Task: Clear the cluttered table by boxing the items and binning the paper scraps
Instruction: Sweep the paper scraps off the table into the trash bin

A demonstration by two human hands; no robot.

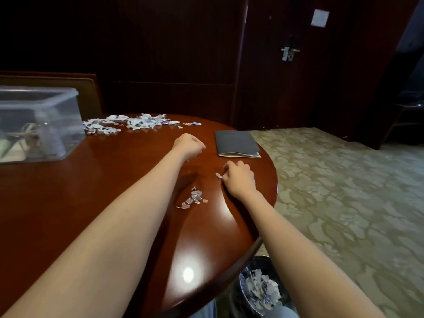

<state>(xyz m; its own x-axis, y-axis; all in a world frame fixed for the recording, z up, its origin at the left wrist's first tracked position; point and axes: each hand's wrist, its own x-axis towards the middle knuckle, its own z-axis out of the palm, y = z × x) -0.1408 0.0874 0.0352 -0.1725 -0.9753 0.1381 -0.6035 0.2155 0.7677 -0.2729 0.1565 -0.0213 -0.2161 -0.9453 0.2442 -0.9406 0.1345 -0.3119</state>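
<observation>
Pinching a single paper scrap [218,175] at its fingertips, the right grip [238,177] rests low on the table [91,180], right of centre in the frame, with the fingers curled down toward the wood. The left grip [189,144] hangs just above the table a little higher up and to the left, fingers folded under into a loose fist (whether anything lies inside it cannot be told). Between the two forearms, just below the pinched scrap, sits a small heap of scraps [193,198]. A far wider spread of scraps [128,122] lies along the table's far edge, upper left of centre, reaching up to the clear plastic box [46,125] at the left edge of the frame, which holds blurred items. A dark folder [236,142] lies flat near the table's right rim, just above the right grip. At the bottom, under the table's near edge, a waste bin [261,292] shows torn paper inside.
</observation>
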